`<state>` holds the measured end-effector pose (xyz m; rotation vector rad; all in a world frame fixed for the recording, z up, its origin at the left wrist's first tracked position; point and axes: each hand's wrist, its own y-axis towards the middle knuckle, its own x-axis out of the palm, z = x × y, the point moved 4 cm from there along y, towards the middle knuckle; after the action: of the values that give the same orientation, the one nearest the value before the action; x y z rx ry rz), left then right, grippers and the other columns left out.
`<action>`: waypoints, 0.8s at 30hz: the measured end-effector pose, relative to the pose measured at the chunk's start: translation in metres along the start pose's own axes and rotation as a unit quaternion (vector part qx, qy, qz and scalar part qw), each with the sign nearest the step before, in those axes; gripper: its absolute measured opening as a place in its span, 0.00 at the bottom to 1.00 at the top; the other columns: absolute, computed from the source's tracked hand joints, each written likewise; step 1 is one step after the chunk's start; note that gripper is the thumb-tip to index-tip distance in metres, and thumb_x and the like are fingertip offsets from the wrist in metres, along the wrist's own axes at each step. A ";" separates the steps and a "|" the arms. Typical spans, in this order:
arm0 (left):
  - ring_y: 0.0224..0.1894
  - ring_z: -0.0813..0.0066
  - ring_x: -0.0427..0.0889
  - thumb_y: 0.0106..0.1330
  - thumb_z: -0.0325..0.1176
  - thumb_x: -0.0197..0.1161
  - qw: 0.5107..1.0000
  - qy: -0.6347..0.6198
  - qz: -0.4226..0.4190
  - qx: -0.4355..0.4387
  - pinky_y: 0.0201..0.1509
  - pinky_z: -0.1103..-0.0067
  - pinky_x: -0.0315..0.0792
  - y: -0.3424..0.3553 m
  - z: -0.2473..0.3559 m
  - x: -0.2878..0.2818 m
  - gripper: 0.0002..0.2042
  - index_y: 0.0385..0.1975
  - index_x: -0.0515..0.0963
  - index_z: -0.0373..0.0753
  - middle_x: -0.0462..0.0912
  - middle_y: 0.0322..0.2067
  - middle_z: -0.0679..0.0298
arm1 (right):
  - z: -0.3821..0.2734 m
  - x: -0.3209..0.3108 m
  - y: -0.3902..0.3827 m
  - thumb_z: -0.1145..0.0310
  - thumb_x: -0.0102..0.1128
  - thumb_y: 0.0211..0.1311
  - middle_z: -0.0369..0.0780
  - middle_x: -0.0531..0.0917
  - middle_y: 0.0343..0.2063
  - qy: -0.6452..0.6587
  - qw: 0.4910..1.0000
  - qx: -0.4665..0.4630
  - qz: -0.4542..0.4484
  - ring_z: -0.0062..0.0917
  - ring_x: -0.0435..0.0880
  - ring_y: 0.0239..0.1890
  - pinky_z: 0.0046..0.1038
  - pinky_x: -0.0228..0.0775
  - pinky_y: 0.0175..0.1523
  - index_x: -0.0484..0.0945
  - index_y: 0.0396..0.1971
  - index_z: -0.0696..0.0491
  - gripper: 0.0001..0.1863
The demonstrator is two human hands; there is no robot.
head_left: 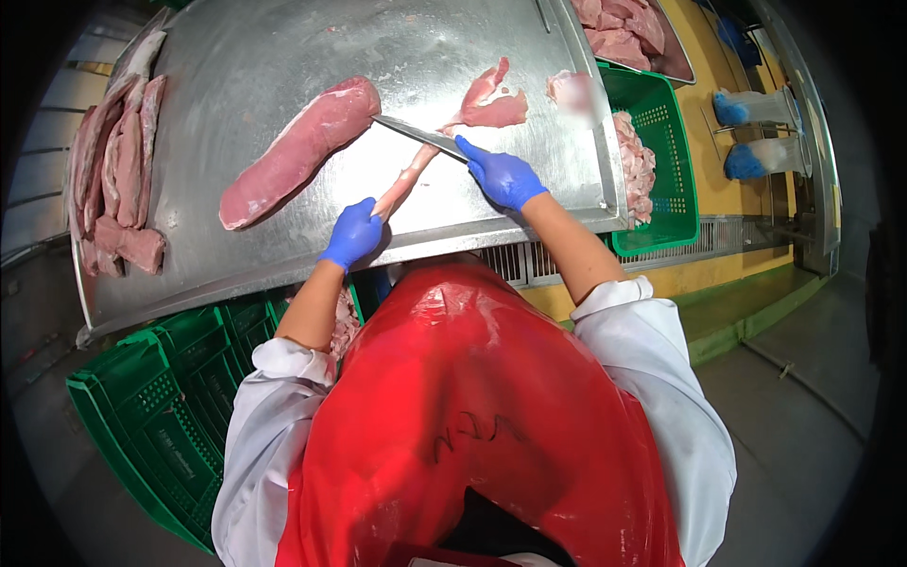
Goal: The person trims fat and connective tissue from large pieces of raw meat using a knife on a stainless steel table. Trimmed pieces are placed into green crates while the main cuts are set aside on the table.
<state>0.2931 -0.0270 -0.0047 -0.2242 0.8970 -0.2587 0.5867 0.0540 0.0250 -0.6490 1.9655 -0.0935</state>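
My left hand (353, 233), in a blue glove, is closed on the near end of a long pale strip of meat (406, 181). My right hand (501, 177), gloved alike, grips a knife (416, 131); its handle is hidden in the fist. The blade points left and lies across the strip's far part. Beyond the blade, a flat pink piece of meat (491, 106) spreads on the metal table and appears joined to the strip. A large trimmed loin (300, 156) lies left of the knife tip, seemingly just short of touching it.
Several long meat cuts (118, 170) are piled along the left side of the metal table (283, 57). A small pale scrap (570, 91) lies at right. A green crate (675, 142) of trimmings and a metal tray (682, 57) of meat stand beyond the right edge. Green crates (142, 416) sit below left.
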 end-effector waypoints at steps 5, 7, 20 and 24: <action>0.41 0.35 0.81 0.63 0.31 0.53 0.998 -0.054 0.005 -0.027 0.46 0.55 0.74 -0.027 -0.061 -0.017 0.12 0.39 0.78 0.31 0.81 0.35 0.36 | 0.048 -0.036 0.007 0.53 0.43 0.74 0.51 0.83 0.48 -0.075 0.997 0.010 -0.031 0.50 0.83 0.47 0.48 0.73 0.55 0.55 0.74 0.29 0.29; 0.41 0.36 0.81 0.62 0.32 0.53 1.000 -0.005 -0.004 -0.022 0.46 0.54 0.74 -0.029 -0.051 -0.021 0.12 0.39 0.78 0.32 0.81 0.35 0.36 | 0.070 -0.035 0.016 0.53 0.42 0.75 0.55 0.83 0.45 -0.076 0.997 -0.007 -0.003 0.53 0.83 0.44 0.49 0.72 0.54 0.54 0.74 0.27 0.29; 0.41 0.35 0.80 0.61 0.34 0.55 0.983 0.154 0.019 -0.098 0.47 0.50 0.73 -0.063 -0.086 -0.058 0.11 0.39 0.77 0.35 0.82 0.36 0.38 | 0.171 -0.134 0.001 0.52 0.39 0.78 0.58 0.84 0.41 -0.132 0.981 0.125 0.065 0.54 0.84 0.45 0.49 0.72 0.54 0.53 0.75 0.34 0.28; 0.34 0.51 0.84 0.63 0.32 0.53 0.996 -0.007 0.065 -0.065 0.40 0.60 0.77 -0.063 -0.085 -0.057 0.12 0.42 0.76 0.35 0.85 0.32 0.50 | 0.126 -0.073 -0.041 0.47 0.44 0.77 0.49 0.86 0.36 0.142 0.978 0.064 0.138 0.41 0.86 0.38 0.41 0.75 0.49 0.60 0.73 0.41 0.30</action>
<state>0.1837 -0.0760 0.0050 -0.2866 0.9124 -0.0771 0.7352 0.0803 0.0377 -0.2837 2.2838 -0.1470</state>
